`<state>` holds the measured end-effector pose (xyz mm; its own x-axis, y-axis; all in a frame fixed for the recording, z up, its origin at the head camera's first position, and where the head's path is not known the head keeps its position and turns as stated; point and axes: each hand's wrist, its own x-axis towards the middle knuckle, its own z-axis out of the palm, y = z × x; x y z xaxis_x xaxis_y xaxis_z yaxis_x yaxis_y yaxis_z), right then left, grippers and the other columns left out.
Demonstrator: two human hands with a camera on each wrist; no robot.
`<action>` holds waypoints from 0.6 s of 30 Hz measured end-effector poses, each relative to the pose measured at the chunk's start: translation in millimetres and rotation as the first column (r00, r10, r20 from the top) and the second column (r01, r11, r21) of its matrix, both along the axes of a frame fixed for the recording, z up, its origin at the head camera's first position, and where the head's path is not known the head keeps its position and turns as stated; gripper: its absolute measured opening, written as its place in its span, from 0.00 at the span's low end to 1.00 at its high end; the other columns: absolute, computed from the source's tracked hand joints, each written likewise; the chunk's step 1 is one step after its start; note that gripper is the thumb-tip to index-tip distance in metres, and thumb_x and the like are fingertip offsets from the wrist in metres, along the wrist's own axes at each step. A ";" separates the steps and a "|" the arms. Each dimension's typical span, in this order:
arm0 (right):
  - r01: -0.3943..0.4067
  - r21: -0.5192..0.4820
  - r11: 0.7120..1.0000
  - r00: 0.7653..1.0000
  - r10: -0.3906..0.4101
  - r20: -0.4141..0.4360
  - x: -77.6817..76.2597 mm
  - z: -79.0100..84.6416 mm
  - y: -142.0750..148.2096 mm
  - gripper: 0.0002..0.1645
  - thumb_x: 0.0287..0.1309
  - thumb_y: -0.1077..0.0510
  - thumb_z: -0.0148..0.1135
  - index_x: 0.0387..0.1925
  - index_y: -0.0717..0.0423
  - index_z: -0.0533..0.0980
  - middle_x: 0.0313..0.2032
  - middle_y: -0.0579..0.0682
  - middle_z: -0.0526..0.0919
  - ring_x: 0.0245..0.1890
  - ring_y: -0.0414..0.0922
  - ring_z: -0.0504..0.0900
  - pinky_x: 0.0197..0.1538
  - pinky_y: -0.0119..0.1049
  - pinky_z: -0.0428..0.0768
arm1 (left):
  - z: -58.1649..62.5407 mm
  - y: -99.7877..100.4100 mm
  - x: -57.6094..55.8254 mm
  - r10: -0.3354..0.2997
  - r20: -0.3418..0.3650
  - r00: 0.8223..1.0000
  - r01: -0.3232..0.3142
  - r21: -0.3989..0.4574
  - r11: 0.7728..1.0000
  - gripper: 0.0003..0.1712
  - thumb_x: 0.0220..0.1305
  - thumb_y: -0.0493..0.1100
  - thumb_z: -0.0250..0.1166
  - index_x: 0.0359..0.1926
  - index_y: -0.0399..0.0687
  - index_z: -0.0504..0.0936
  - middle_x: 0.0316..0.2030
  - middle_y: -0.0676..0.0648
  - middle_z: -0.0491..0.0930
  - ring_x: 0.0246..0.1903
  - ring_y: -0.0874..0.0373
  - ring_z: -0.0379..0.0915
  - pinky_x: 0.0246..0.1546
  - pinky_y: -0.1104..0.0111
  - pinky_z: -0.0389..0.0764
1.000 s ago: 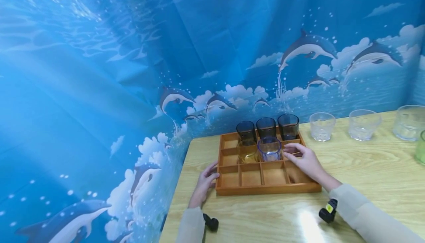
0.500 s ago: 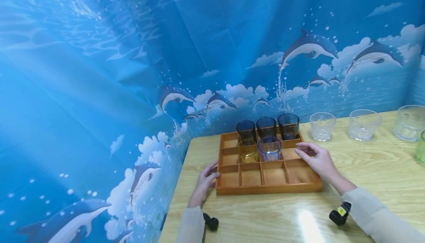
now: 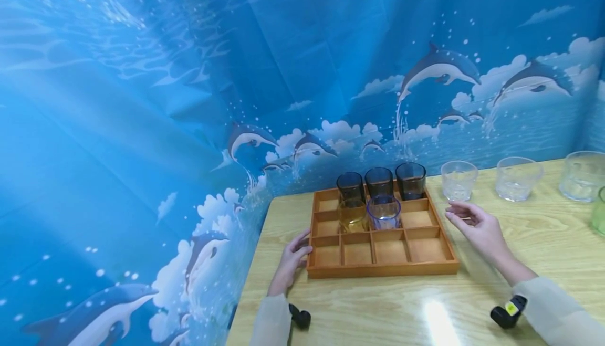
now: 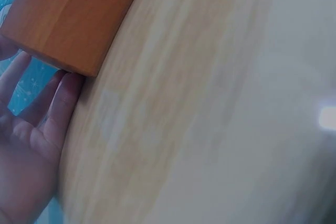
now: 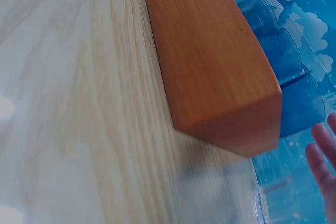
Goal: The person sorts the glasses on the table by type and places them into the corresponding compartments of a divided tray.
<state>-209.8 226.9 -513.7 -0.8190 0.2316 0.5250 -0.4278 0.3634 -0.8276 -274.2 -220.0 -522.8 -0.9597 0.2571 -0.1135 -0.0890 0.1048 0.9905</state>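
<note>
A wooden tray (image 3: 383, 270) divided into square compartments sits on the table. Three dark glasses (image 3: 378, 182) stand along its back row. In the middle row are a yellow glass (image 3: 353, 217) and, to its right, a blue-rimmed clear glass (image 3: 384, 215). My left hand (image 3: 287, 262) touches the tray's left side with its fingertips; in the left wrist view the fingers (image 4: 65, 98) lie against the wooden wall. Off the tray's right side, over the table, my right hand (image 3: 479, 230) holds nothing, its fingers loosely bent. The right wrist view catches only some fingers (image 5: 317, 161) at the edge.
Right of the tray, along the back of the table (image 3: 529, 241), stand a small clear glass (image 3: 458, 180), another clear glass (image 3: 516, 179) and a wider one (image 3: 582, 177). A green glass (image 3: 599, 212) is cut off by the right edge. A dolphin-print curtain (image 3: 302, 73) hangs behind.
My right hand has moved right, from beside the blue-rimmed glass, across the tray's right side, to over the table. The left hand and the glasses have stayed put.
</note>
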 end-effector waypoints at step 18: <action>0.151 -0.004 0.989 0.989 -0.151 0.009 33.2 -0.9 48.7 0.26 0.54 0.67 0.62 0.57 0.59 0.71 0.40 0.32 0.78 0.38 0.24 0.75 0.38 0.14 0.71 | -5.0 -2.8 -1.0 -0.016 -0.021 1.000 0.016 0.027 1.000 0.30 0.63 0.35 0.57 0.66 0.41 0.64 0.58 0.31 0.65 0.49 0.47 0.71 0.36 0.60 0.78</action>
